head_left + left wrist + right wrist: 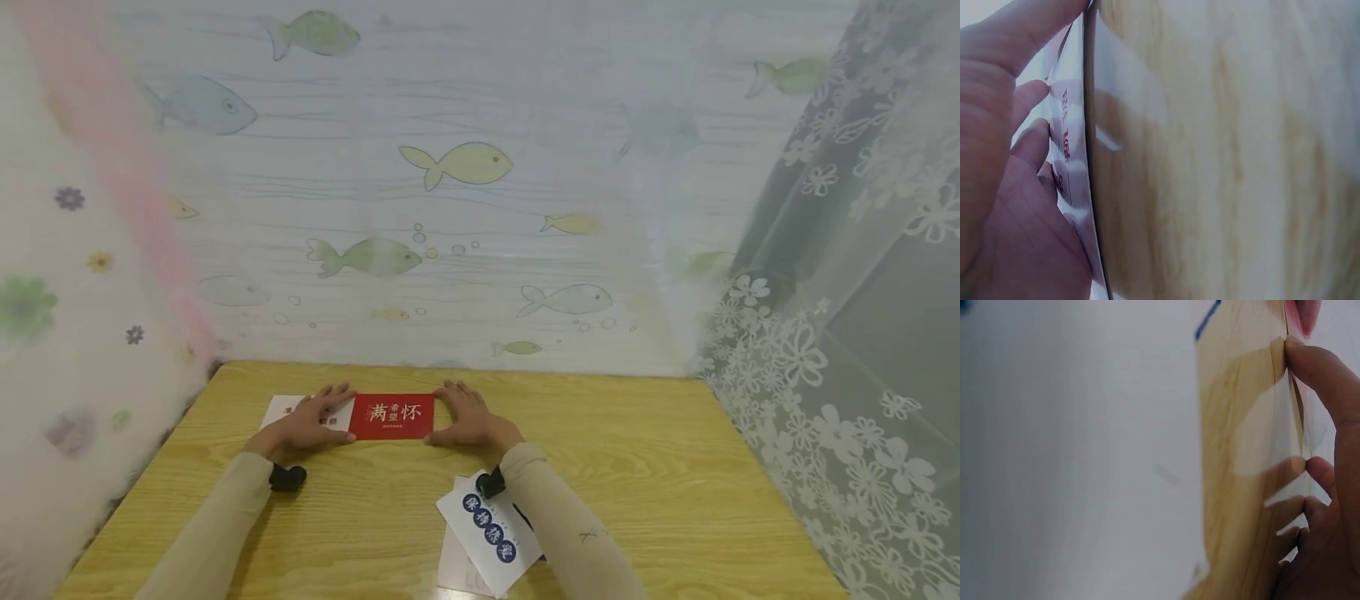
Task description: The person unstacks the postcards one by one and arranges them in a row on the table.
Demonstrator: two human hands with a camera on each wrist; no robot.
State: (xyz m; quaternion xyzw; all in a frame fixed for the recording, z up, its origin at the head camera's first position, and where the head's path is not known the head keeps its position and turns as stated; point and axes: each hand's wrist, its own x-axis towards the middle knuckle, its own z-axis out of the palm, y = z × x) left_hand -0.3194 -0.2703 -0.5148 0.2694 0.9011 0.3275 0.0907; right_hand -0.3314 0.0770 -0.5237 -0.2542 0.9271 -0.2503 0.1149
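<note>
On the wooden table (615, 467), near its far edge, a red card (392, 416) with pale characters — lying flat between two hands. Left hand (309, 423) at the card's left end, fingers straight and spread, resting over a white card (279, 409) that pokes out beneath it; curled round nothing. Right hand (468, 418) at the card's right end, fingers likewise flat and touching the edge, thumb along the near side. Closer to the body, under the right sleeve, a white card with blue round marks (487, 530), stacked askew on another pale sheet. Behind the table — fish-patterned wall covering (457, 162), lace curtain (840, 350) at right.
</note>
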